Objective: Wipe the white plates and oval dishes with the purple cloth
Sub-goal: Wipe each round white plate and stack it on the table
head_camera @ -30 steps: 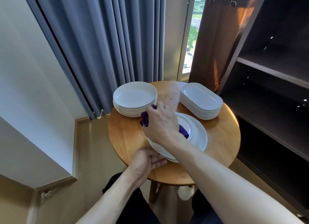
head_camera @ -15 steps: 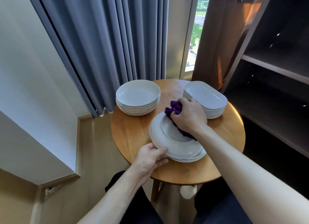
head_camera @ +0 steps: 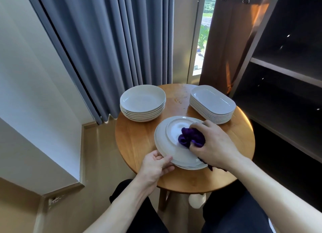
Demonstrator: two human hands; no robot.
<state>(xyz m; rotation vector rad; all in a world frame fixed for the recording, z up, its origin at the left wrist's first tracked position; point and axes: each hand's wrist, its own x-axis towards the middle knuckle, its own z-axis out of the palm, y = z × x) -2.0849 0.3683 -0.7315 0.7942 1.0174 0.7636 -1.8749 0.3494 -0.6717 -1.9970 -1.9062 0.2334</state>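
Small round wooden tabletop [head_camera: 135, 142], seen from above, person's dark-clad legs below its near edge. Three groups of crockery on it. Far left: stack of round white plates [head_camera: 142, 102], rims aligned, right way up. Far right: stack of white oval dishes [head_camera: 212, 104], also right way up, well apart from the round stack, with bare wood between them. Near centre: a single round white plate turned bottom-up [head_camera: 165, 145], foot ring facing up, lying on at least one more white plate whose rim shows under its near edge. Left hand [head_camera: 155, 164] grips the near-left rim of the upturned plate, thumb on top and fingers curled beneath the edge. Right hand [head_camera: 214, 145] is closed around the bunched purple cloth [head_camera: 190, 137], fingers curled over it and pressing it against the plate's base inside the foot ring, towards the right side. A dark end of the cloth trails out below the right wrist at the plate's near rim. Behind the tabletop: grey pleated curtain [head_camera: 104, 41], narrow strip of window [head_camera: 202, 32] with greenery outside, dark open shelving unit [head_camera: 287, 93] on the right.
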